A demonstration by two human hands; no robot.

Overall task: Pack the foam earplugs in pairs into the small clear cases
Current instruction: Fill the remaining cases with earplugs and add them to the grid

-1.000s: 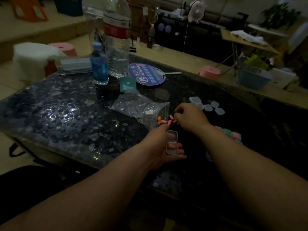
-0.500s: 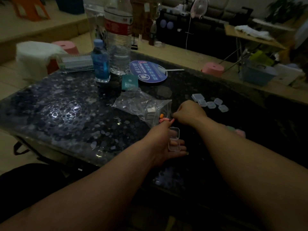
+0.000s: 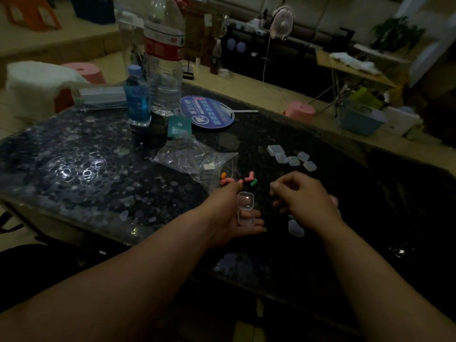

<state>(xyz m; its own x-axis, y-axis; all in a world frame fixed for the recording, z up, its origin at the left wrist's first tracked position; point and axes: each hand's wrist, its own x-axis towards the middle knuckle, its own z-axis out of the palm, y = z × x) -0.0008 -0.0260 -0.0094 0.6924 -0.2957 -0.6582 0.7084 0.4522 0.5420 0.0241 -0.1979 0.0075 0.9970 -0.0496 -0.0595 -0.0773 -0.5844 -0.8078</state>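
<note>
My left hand [image 3: 229, 213] lies palm up on the dark table and holds a small clear case [image 3: 246, 210] with its lid hinged open. Just beyond it lie several loose foam earplugs [image 3: 249, 180], pink, orange and green. My right hand [image 3: 302, 195] hovers to the right of the case with its fingers curled and pinched; whether an earplug is between them is hidden. Several closed clear cases [image 3: 292, 157] sit further back on the right. Another clear case [image 3: 295, 227] lies under my right wrist, and filled cases [image 3: 334, 200] peek out behind that hand.
A crumpled clear plastic bag [image 3: 197, 160] lies left of the earplugs. Behind it stand a teal packet [image 3: 179, 127], a round blue fan [image 3: 209, 113], a small blue bottle [image 3: 137, 102] and a tall water bottle [image 3: 164, 58]. The table's front edge [image 3: 74, 218] runs below my left forearm.
My right hand has pulled back from the earplug pile toward me and to the right, fingers now pinched. The left hand with the open case has stayed about where it was.
</note>
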